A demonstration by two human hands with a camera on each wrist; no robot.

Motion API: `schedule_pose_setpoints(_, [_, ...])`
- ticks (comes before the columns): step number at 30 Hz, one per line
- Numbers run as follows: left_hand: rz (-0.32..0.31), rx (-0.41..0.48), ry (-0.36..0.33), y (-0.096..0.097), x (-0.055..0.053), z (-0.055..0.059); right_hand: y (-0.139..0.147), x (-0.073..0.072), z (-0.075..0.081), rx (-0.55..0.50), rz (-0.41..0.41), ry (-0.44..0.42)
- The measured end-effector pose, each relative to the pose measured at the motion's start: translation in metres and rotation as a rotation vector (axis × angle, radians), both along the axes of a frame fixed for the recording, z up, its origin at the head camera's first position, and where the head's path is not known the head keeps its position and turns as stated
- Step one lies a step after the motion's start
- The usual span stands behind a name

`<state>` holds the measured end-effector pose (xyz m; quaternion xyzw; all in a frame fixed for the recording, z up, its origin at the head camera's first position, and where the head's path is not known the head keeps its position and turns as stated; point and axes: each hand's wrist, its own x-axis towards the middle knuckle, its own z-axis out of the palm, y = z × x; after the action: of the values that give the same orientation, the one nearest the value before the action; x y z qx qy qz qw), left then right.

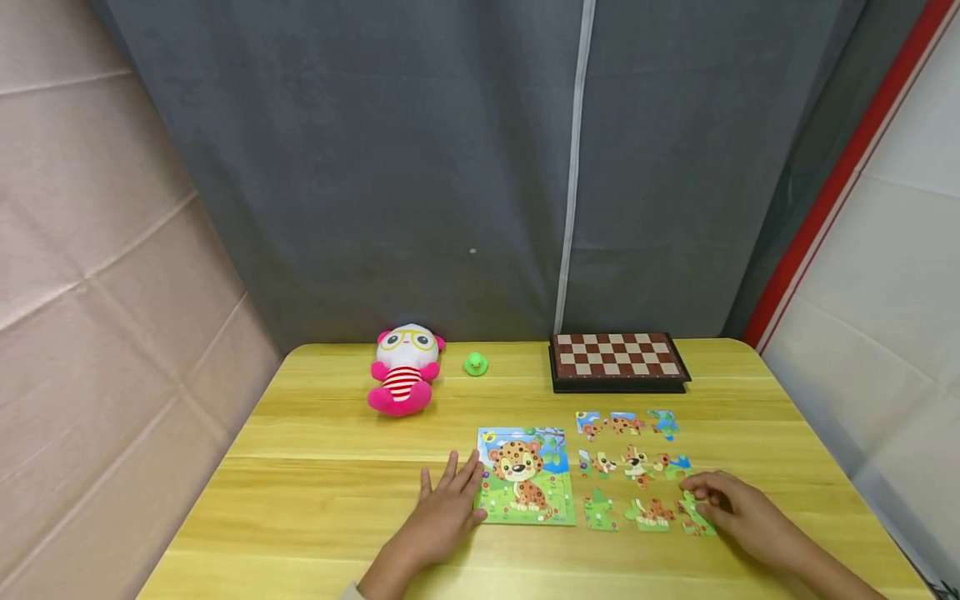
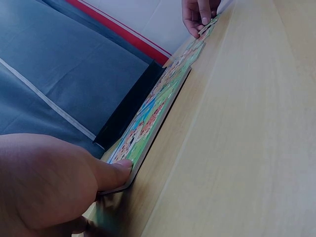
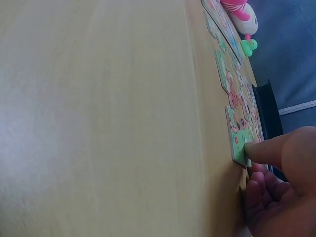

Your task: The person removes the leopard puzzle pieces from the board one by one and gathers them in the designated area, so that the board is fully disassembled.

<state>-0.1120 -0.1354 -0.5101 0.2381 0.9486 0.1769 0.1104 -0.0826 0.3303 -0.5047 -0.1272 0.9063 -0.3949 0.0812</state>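
My left hand (image 1: 444, 518) lies by the left edge of a leopard puzzle board (image 1: 558, 492), its fingers extended. In the left wrist view, the thumb (image 2: 116, 173) rests on the board's corner. To the right of the board, loose puzzle pieces lie in three spaced rows, among them a middle piece (image 1: 636, 461) with part of the leopard's face. My right hand (image 1: 742, 512) pinches the bottom-right puzzle piece (image 1: 696, 518) at its right side. The right wrist view shows the thumb on top of that green piece (image 3: 239, 136), with the other fingers curled beside it.
A folded checkered game board (image 1: 618, 358) lies at the back right. A pink and white panda plush (image 1: 405, 372) and a small green rubber duck (image 1: 476, 364) stand at the back left. A grey curtain (image 1: 420, 167) hangs behind the wooden table (image 1: 300, 483).
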Motion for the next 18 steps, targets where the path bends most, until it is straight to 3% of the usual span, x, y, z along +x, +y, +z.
schedule_pose_setpoints(14, [0.000,-0.021,-0.008,-0.0013,-0.0008,-0.0002,-0.0043,0.0008,-0.0006,0.015,-0.020,0.041])
schedule_pose_setpoints(18, [0.004,-0.020,-0.009,-0.0016,-0.0009,0.0011,-0.0074,0.0004,0.0037,0.036,-0.065,0.026])
